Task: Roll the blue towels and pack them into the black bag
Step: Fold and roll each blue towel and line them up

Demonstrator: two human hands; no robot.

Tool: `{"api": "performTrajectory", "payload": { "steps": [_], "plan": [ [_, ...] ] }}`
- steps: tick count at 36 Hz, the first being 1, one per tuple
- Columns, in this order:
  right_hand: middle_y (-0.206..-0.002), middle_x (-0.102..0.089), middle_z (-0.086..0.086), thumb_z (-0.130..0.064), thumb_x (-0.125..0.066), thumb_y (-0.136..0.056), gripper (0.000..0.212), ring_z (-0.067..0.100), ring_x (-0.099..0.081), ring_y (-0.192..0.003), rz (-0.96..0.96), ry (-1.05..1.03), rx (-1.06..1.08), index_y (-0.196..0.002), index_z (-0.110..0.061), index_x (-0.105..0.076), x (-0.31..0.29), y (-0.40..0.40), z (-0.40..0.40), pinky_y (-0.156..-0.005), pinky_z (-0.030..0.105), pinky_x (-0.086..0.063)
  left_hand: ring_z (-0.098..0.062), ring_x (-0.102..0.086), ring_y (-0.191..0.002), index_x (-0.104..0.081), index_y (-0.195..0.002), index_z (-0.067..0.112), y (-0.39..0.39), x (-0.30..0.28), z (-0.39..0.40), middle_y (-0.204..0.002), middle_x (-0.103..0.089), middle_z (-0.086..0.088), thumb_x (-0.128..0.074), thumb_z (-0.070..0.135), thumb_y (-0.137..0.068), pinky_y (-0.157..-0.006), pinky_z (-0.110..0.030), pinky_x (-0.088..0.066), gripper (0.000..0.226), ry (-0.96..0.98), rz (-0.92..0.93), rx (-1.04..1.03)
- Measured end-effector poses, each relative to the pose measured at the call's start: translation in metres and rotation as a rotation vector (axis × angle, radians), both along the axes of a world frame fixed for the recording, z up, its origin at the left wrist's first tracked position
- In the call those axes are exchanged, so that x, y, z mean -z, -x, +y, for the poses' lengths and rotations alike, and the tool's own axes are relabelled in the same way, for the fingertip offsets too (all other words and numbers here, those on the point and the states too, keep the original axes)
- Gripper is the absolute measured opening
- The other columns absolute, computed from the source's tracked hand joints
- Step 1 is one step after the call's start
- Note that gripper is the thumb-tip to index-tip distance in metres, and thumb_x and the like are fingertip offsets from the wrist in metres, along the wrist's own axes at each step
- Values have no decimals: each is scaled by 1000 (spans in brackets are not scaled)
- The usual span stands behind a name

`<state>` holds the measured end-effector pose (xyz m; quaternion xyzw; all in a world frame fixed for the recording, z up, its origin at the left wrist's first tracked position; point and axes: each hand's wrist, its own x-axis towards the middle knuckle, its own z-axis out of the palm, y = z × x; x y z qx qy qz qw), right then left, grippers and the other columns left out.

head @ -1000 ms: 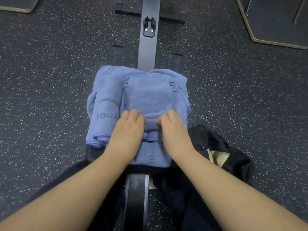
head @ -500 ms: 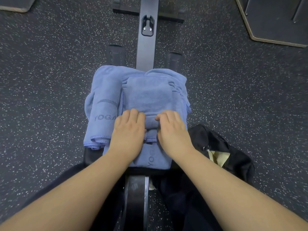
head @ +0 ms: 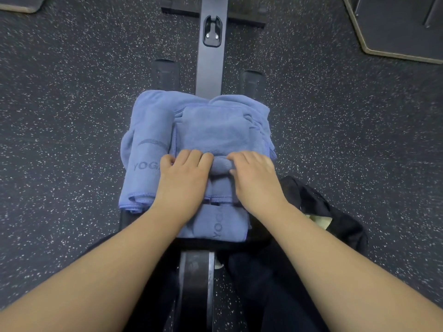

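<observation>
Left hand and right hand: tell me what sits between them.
In the head view, a rolled hump of the blue towel fills the gap between the left hand and the right hand; both grip it.

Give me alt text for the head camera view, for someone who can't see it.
Two hands, left hand and right hand, roll a blue towel lying on a stack of towels on a dark bench. A black bag sits on the speckled floor, at right.

We saw a dark speckled floor (head: pixel 72 116), a black rail (head: pixel 211 63) running up the middle, and 2 tan-edged dark mats (head: pixel 395 25) in the upper corners.
</observation>
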<state>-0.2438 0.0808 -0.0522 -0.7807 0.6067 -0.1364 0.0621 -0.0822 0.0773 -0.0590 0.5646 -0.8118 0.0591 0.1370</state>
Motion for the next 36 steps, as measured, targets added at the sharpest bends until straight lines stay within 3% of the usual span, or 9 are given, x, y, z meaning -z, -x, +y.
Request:
{"api": "performTrajectory", "payload": {
  "steps": [7,12,18,21,23,28,31,34,36],
  "plan": [
    [-100,-65,6,-13,-63,-88,21,31,-57,-97,-14,-75,-80,-109,-11,-63,-18,13,12,-82,30,-25,-26,-57,-81,-64,-91,16,-9,-3,8,-81,-59,-1,-49,15,-80,-71,-37,-25,18,-5,27,108],
    [-119,-60,-2,-27,-52,-96,27,21,-49,-114,28,-208,-118,-122,-21,-56,-33,19,22,-89,26,-23,-23,-58,-80,-64,-89,19,-12,-7,20,-77,-60,3,-40,26,-83,-68,-36,-22,25,-89,62,133],
    [-121,-60,-5,-35,-50,-96,29,18,-50,-116,86,-304,-132,-123,-25,-53,-32,26,28,-87,26,-23,-20,-58,-81,-44,-96,32,-12,-10,31,-76,-63,8,-34,38,-83,-70,-32,-21,18,-262,192,110],
    [-124,-60,-3,-35,-50,-97,31,20,-49,-117,95,-344,-142,-125,-23,-52,-33,26,30,-90,28,-25,-23,-58,-76,-42,-94,31,-12,-7,31,-68,-59,7,-38,39,-84,-65,-30,-5,14,-242,159,105],
    [-125,-59,-1,-33,-49,-98,31,21,-48,-118,81,-372,-133,-126,-21,-52,-34,24,28,-93,29,-26,-23,-56,-73,-43,-92,31,-12,-4,30,-65,-57,7,-46,37,-83,-64,-30,-3,11,-215,139,74],
    [-127,-54,-3,-30,-42,-101,29,20,-43,-121,52,-403,-103,-128,-23,-50,-30,23,26,-95,32,-27,-21,-43,-77,-51,-87,30,-9,1,29,-69,-52,6,-36,40,-86,-67,-30,-9,18,-132,105,22],
    [-121,-53,-3,-28,-38,-102,28,20,-43,-117,59,-368,-91,-126,-24,-52,-24,23,25,-88,31,-27,-22,-36,-80,-59,-84,26,-7,2,28,-81,-50,-2,-45,34,-83,-69,-34,-21,16,-90,114,-17],
    [-113,-53,-1,-25,-39,-102,26,21,-44,-111,47,-292,-92,-121,-21,-56,-18,22,25,-79,29,-21,-22,-34,-83,-64,-81,23,-8,1,25,-86,-52,-5,-58,25,-75,-68,-33,-18,9,-52,122,-3],
    [-110,-53,1,-23,-41,-101,25,22,-45,-108,30,-249,-76,-118,-18,-58,-15,20,25,-78,29,-20,-21,-37,-86,-65,-86,24,-8,0,24,-88,-55,-4,-53,25,-78,-70,-33,-19,14,-54,143,32]
  ]
}}
